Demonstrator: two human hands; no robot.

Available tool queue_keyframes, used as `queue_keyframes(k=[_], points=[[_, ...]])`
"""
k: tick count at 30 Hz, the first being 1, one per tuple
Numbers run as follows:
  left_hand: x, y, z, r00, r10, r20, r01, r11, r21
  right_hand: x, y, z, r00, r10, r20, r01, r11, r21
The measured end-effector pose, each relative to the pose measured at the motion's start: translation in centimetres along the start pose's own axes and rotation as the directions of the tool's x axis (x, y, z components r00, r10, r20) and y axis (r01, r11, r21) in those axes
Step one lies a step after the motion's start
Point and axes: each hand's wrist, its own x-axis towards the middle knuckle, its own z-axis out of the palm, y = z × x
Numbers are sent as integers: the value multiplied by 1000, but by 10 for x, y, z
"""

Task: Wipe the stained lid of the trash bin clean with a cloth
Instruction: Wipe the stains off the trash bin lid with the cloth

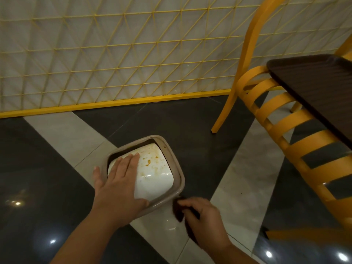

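Note:
A trash bin with a beige rim [176, 159] stands on the floor below me. Its white swing lid [156, 174] carries orange-brown stains toward the far side. My left hand [118, 185] lies flat on the lid's left half, fingers straight, thumb reaching to the near rim. My right hand [200, 216] is just off the bin's near right corner and grips a dark brown cloth [179, 211]. The cloth hangs beside the rim, not on the lid.
A yellow slatted chair [282, 119] and a dark brown table [314, 79] stand to the right. A yellow lattice screen [114, 54] with a yellow base rail runs behind the bin. The floor is glossy dark and light tile.

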Motion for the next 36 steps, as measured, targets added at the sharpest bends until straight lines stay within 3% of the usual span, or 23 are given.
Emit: queue_keyframes(k=[3,6,9,12,16,21,23,25,27,29,33,36], points=[[3,1,0,1000,1,-7,-1,1000,-8,19,-4,-6,966,115,-233,-75,982,173],[2,5,2,1000,-11,-16,11,999,-38,33,-13,0,959,28,-282,-8,997,71],[0,7,2,1000,-14,-18,14,999,-33,22,-10,12,969,-41,-245,37,999,-23],[1,7,3,1000,-8,-19,8,1000,-20,17,0,5,953,-267,-143,236,951,-199],[1,7,4,1000,-11,-13,11,1000,-12,13,-3,9,927,-305,-217,251,937,-244],[0,6,7,999,-9,-38,9,1000,-12,1,-23,55,840,-540,51,539,820,-194],[1,4,7,999,4,-40,-5,1000,-13,6,-19,47,796,-593,123,600,747,-286],[0,3,7,999,16,-35,-17,1000,-2,12,-5,24,842,-531,99,527,766,-369],[-1,2,6,999,23,-31,-23,1000,5,16,11,-6,944,-288,-160,222,915,-337],[-2,0,4,998,47,-28,-46,999,24,21,23,-32,938,-16,-345,-35,989,-142],[0,-9,-6,994,105,14,-106,987,122,23,6,-35,951,185,-246,-104,945,310],[3,-4,-9,993,112,31,-115,980,163,20,-18,-20,968,144,-206,-37,891,453]])
